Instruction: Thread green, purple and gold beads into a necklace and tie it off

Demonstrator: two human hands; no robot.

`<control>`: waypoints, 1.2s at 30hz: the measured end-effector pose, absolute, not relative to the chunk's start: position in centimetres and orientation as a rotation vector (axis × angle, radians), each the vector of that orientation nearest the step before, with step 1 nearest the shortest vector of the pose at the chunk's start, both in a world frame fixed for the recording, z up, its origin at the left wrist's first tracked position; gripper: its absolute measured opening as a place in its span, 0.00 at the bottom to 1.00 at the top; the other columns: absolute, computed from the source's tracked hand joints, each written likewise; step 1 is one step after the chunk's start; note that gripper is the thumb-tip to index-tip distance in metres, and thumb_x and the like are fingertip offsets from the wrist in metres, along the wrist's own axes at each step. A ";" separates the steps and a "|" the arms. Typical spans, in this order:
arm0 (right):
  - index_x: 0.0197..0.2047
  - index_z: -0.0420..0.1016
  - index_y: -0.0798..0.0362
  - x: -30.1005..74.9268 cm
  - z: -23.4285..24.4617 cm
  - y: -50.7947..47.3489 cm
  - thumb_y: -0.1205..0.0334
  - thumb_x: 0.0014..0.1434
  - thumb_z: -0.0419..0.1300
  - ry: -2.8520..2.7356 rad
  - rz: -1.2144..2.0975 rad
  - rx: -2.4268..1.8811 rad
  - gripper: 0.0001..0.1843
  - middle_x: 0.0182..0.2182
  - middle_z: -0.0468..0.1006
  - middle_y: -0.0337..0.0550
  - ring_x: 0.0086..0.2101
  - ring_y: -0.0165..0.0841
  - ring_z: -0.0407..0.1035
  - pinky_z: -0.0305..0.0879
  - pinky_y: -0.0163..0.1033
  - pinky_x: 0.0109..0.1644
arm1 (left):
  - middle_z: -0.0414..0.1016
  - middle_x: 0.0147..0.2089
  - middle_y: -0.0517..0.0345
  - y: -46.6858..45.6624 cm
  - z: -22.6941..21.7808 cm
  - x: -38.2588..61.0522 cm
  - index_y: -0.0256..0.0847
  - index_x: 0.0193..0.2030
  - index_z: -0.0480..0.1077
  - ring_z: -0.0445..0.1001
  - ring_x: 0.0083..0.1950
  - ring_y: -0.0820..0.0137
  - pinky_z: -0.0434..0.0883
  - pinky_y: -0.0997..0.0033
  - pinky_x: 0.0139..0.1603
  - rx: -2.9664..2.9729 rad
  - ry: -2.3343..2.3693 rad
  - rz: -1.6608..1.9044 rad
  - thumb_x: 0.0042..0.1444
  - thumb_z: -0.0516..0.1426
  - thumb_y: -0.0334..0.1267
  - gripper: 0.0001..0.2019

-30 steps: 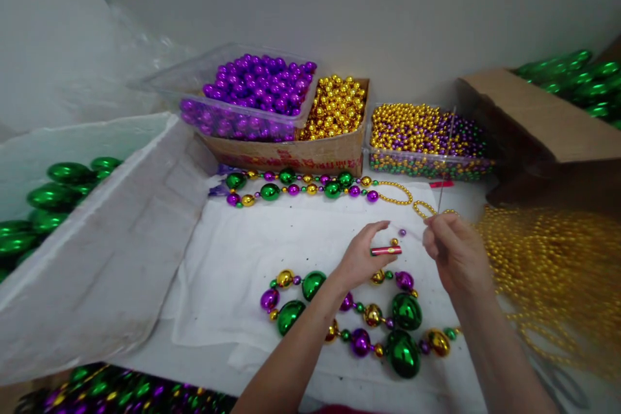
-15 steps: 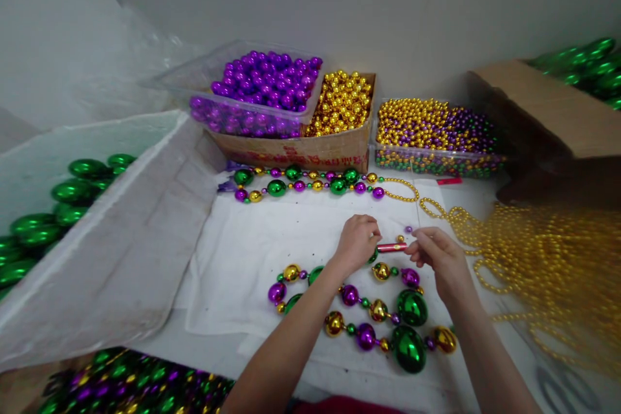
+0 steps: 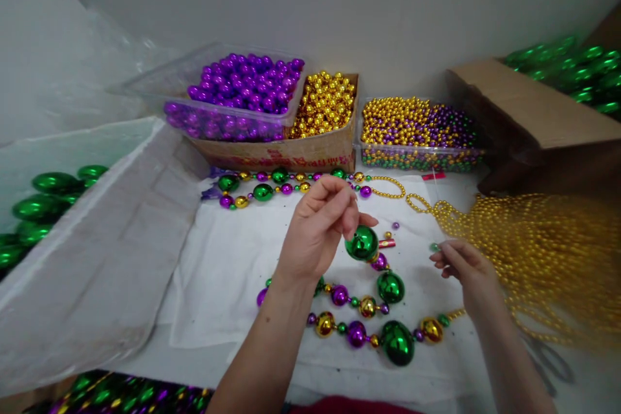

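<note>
My left hand is raised over the white cloth, thumb and fingers pinched on the end of a bead strand. A large green bead hangs just below its fingertips. The rest of the strand, with purple, gold and green beads such as a big green one, curves across the cloth. To the right, my right hand is closed in a pinch, with a small green bead at its fingertips. A faint thin line shows above it. A small red tube lies behind the hanging bead.
Behind stand a tub of purple beads, a carton of gold beads and a tub of small mixed beads. A finished-looking strand lies before them. Gold bead chains heap at right, near scissors. A box wall rises at left.
My left hand has risen from the cloth, lifting the strand's end with the large green bead. My right hand has moved right and slightly down, away from the red tube. The view has shifted slightly.
</note>
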State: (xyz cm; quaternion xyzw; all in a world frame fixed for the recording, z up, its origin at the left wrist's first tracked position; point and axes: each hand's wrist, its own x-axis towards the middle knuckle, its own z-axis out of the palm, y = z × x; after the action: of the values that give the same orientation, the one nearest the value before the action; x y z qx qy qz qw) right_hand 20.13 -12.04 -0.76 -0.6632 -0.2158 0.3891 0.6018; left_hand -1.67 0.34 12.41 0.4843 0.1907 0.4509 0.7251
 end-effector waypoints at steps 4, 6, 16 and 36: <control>0.34 0.74 0.57 20.4 0.0 -13.0 0.49 0.45 0.67 -0.520 0.733 -1.582 0.20 0.33 0.72 0.45 0.32 0.29 0.64 0.61 0.30 0.27 | 0.59 0.20 0.65 -0.4 11.9 -0.3 0.38 0.34 0.63 0.58 0.19 0.82 0.70 0.75 0.29 1.140 0.481 0.834 0.56 0.56 0.39 0.07; 0.35 0.75 0.55 20.4 0.8 -13.4 0.50 0.48 0.65 -0.555 0.654 -1.611 0.18 0.33 0.71 0.43 0.31 0.28 0.63 0.61 0.30 0.28 | 0.62 0.20 0.64 -1.0 10.7 0.5 0.37 0.34 0.63 0.62 0.19 0.81 0.66 0.79 0.25 1.162 0.535 0.745 0.56 0.56 0.38 0.07; 0.36 0.75 0.50 17.1 6.0 -14.1 0.57 0.63 0.52 -1.583 0.320 -1.939 0.11 0.32 0.68 0.41 0.34 0.31 0.63 0.57 0.38 0.37 | 0.72 0.31 0.56 -3.0 10.1 -0.1 0.34 0.34 0.69 0.71 0.34 0.76 0.68 0.77 0.38 1.631 0.615 0.711 0.59 0.54 0.36 0.08; 0.35 0.73 0.50 18.4 2.9 -12.6 0.53 0.62 0.53 -1.458 0.393 -1.962 0.12 0.34 0.71 0.39 0.35 0.30 0.66 0.59 0.37 0.40 | 0.69 0.27 0.59 3.4 7.8 -2.9 0.34 0.35 0.65 0.69 0.29 0.75 0.72 0.71 0.37 1.286 0.731 1.083 0.54 0.58 0.40 0.10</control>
State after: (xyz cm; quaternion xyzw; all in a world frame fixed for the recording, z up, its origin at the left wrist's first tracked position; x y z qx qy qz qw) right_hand 18.44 -12.56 2.92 -0.7491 -0.5565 0.1500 0.3267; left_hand -2.92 3.38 7.81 0.5568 0.3165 0.4688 0.6083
